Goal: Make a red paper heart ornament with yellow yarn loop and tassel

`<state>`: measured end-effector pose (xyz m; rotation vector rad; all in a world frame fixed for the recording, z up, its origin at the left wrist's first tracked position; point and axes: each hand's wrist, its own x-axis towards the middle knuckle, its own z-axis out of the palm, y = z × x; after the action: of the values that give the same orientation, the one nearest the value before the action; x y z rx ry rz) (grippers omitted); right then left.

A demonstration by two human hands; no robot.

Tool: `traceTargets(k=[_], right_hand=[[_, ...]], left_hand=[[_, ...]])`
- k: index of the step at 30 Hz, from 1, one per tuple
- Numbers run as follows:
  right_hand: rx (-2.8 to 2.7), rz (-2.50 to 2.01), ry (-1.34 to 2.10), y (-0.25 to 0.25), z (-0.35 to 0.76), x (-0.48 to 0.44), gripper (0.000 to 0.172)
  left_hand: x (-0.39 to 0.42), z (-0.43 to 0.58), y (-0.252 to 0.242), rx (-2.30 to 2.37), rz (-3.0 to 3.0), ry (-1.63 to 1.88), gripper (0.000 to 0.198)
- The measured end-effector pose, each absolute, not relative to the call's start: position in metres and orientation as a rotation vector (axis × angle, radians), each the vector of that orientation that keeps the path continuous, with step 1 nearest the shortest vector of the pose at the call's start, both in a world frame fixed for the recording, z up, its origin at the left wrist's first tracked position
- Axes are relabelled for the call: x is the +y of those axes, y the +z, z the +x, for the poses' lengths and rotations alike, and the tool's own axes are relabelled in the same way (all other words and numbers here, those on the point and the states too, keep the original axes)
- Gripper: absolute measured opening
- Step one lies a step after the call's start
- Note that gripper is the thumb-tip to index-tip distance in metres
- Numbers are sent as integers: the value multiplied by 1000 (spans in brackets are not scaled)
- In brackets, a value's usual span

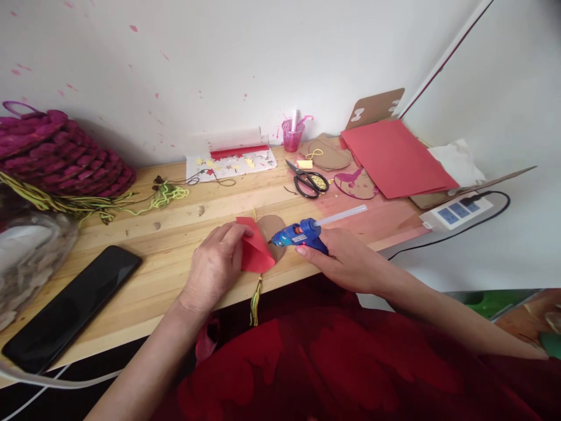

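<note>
Left hand [214,257]: fingers bent and closed on a piece of red paper [258,252], which I see slanting over the near side of a cardboard disc [275,224] on the table. Right hand [346,260]: fingers wrapped round a blue glue gun [302,233], nozzle pointing left to the bare cardboard just beyond the paper's edge; I cannot tell whether the tip touches. A glue stick [342,215] juts from the gun's back, above the right fingers. Progress, as I judge it: disc already cut, a tassel [255,301] hanging below it, just right of the left fingers, and a bit of yellow cord showing at its top. Paper covers only part of the disc and does not look fixed flat; I can make out no glue on the exposed cardboard, so the joining seems barely under way and most of it is left. Spares beyond the right fingers: a pink-stained disc [356,186], probably unfinished too, and larger red sheets [398,158] near it. Scissors [302,173] lie untouched, farther out from both hands.
</note>
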<state>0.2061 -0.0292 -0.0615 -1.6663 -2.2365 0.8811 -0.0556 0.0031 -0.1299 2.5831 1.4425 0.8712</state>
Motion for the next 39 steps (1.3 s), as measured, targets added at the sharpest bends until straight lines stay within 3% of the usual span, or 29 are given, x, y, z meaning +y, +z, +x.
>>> traceTargets(k=[18, 29, 39], right_hand=[[-2304, -1664, 953, -46, 227, -43, 32], [-1335, -1628, 1543, -85, 206, 10, 33], [-1230, -1576, 1684, -96, 197, 21, 38]], left_hand=[[2, -52, -130, 1476, 2601, 878, 28], [1, -52, -130, 1476, 2609, 902, 23], [0, -53, -131, 1472, 2578, 860, 24]])
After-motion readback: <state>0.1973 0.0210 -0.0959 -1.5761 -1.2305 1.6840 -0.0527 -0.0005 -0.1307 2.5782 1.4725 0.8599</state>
